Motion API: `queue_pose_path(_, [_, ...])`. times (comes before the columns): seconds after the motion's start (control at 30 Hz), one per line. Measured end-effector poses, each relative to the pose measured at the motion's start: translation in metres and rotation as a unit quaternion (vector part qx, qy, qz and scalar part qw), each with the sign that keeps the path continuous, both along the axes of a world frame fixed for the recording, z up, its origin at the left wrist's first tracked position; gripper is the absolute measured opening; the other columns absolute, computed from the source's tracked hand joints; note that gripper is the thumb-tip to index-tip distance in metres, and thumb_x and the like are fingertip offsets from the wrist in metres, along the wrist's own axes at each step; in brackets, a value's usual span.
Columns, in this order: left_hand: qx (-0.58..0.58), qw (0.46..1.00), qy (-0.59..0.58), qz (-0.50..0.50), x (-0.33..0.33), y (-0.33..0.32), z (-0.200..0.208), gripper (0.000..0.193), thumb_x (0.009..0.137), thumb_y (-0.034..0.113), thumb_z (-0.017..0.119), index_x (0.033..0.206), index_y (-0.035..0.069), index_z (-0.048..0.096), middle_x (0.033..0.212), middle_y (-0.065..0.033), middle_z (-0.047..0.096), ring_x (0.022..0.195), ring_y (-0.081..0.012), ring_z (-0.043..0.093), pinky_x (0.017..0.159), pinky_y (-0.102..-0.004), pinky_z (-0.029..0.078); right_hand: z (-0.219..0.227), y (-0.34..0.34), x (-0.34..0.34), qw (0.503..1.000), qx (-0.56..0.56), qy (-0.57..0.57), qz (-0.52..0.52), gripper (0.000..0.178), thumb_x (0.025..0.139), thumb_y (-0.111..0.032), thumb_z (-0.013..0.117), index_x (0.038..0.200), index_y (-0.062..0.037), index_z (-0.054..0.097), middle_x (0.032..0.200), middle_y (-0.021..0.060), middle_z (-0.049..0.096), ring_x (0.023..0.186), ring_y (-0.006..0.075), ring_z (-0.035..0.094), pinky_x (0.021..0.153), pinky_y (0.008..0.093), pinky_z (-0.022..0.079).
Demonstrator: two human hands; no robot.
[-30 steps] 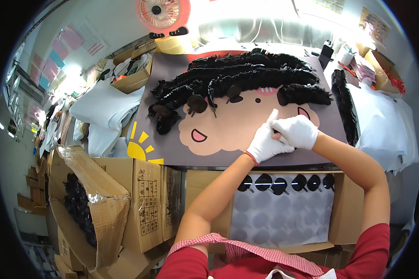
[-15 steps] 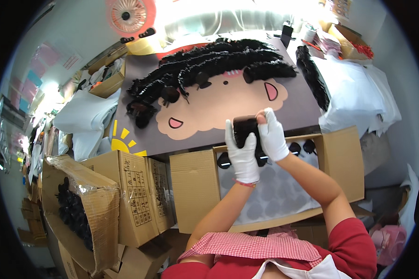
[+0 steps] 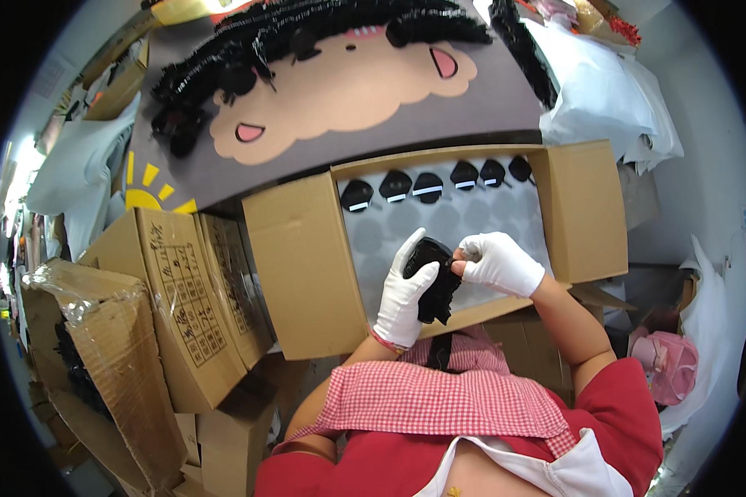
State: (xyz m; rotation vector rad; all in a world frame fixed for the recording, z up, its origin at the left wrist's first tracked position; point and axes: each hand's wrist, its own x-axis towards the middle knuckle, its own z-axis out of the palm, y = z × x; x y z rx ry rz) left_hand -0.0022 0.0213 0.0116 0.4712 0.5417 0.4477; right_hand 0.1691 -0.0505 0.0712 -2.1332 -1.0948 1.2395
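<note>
My left hand, in a white glove, is wrapped round a bundle of shiny black pieces with a ragged lower edge; their kind I cannot make out. On the bundle's right side my right hand pinches its edge. That glove leaves the thumb and a fingertip bare. Both hands are above the near part of an open cardboard box. Inside it a pale sheet shows rows of faint round shapes. Several round black pieces with small tails stand in a row along the box's far side.
Beyond the box, a grey table mat with a cartoon print bears long black bundles. Taped cartons stand at the left, by an open carton with black pieces. White sheeting lies at the far right, and a pink object below it.
Both hands have come nearer to me with the black bundle and tilted it. My right fingers have moved to its side edge. The view has dipped, showing more of the row in the box.
</note>
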Motion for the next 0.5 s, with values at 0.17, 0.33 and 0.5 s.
queue_pose_path(0.17, [-0.009, 0.996, 0.074, -0.041, -0.030, -0.001, -0.001, 0.063, 0.090, 0.008, 0.063, 0.147, 0.009, 0.036, 0.125, -0.0089, 0.055, 0.110, -0.0200, 0.059, 0.094, -0.0339, 0.051, -0.033, -0.004, -0.015, 0.991, -0.065, 0.110, -0.024, 0.022, 0.080, -0.021, 0.072, 0.088, -0.0007, 0.070, 0.069, 0.0092, 0.067, 0.064, 0.0146, 0.062, 0.064, 0.0296, 0.050])
queue_pose_path(0.33, [-0.131, 0.990, 0.059, -0.008, -0.048, 0.001, 0.001, 0.042, 0.095, 0.025, 0.058, 0.134, 0.012, 0.051, 0.119, -0.0044, 0.061, 0.104, -0.0181, 0.061, 0.087, -0.0333, 0.052, -0.062, 0.033, -0.037, 0.995, 0.086, 0.019, -0.038, 0.020, 0.080, -0.022, 0.072, 0.087, -0.0027, 0.070, 0.074, 0.0112, 0.068, 0.068, 0.0202, 0.065, 0.065, 0.0308, 0.051])
queue_pose_path(0.5, [-0.206, 0.973, 0.101, -0.018, -0.050, 0.001, 0.000, 0.036, 0.093, 0.035, 0.062, 0.120, 0.013, 0.059, 0.111, -0.0042, 0.064, 0.099, -0.0195, 0.062, 0.083, -0.0344, 0.053, -0.082, 0.050, -0.041, 0.969, 0.168, -0.172, -0.048, 0.022, 0.080, -0.026, 0.072, 0.089, -0.0061, 0.071, 0.084, 0.0154, 0.069, 0.078, 0.0322, 0.067, 0.074, 0.0368, 0.054])
